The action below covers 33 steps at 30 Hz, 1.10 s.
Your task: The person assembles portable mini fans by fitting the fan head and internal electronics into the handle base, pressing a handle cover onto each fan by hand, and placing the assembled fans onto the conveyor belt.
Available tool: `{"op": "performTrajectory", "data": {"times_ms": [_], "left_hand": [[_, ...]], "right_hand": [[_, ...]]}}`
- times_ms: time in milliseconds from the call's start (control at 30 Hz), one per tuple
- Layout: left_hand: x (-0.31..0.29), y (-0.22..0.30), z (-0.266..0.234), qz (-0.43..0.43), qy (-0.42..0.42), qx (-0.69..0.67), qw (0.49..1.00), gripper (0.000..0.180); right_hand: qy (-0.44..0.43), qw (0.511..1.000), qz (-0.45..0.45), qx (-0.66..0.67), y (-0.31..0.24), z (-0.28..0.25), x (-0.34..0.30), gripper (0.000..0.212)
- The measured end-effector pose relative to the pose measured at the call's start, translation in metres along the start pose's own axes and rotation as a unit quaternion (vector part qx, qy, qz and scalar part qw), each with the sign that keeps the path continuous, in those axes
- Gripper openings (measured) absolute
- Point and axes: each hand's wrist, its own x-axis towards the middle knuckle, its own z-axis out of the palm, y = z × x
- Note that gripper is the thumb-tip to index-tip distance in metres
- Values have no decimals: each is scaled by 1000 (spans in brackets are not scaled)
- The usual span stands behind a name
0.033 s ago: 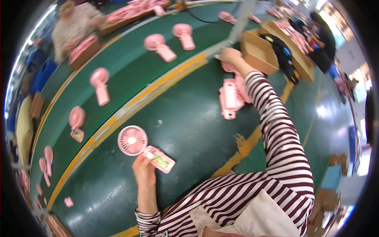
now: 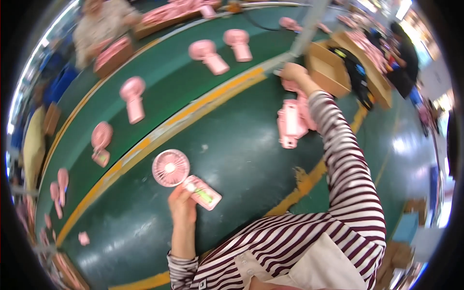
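Note:
In my left hand (image 2: pixel 183 205), the fingers close round the neck of a pink handheld fan (image 2: pixel 170 167). Its round grille faces up, and its handle (image 2: pixel 205 193) lies uncovered, showing a green part and a thin dark wire inside. My right arm stretches far to the right, over the table's far corner. There my right hand (image 2: pixel 294 72) is curled beside a metal post, with a small pale bit showing at its fingertips; what it grips is hidden. Just below it lies a pile of pink plastic handle shells (image 2: pixel 291 123), partly covered by my sleeve.
Several pink fans (image 2: pixel 137 101) lie along the green conveyor belt (image 2: pixel 164 92) beyond a yellow-edged rail. An open cardboard box (image 2: pixel 328 70) stands right of the metal post (image 2: pixel 309 29). A small pink piece (image 2: pixel 83 238) lies left. Two other people work across the belt and at far right.
The whole view has shifted slightly, so most things sit further right in the picture. Both hands keep their places, the left still holding the fan.

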Motion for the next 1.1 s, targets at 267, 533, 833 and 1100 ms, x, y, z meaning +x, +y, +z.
{"op": "performTrajectory", "data": {"times_ms": [267, 533, 833, 1100], "left_hand": [[-5, 14, 7, -95, 19, -24, 995, 23], [-2, 13, 2, -95, 15, -55, 994, 25], [-13, 4, 2, -112, 18, -73, 991, 26], [-16, 7, 7, -106, 17, -57, 993, 26]], "right_hand": [[240, 950, -186, 74, -41, -10, -41, 52], [12, 799, -386, 460, -155, 32, -205, 45], [80, 911, -398, 79, -145, 30, -258, 51], [-7, 895, -424, 137, -150, 37, -273, 56]]}}
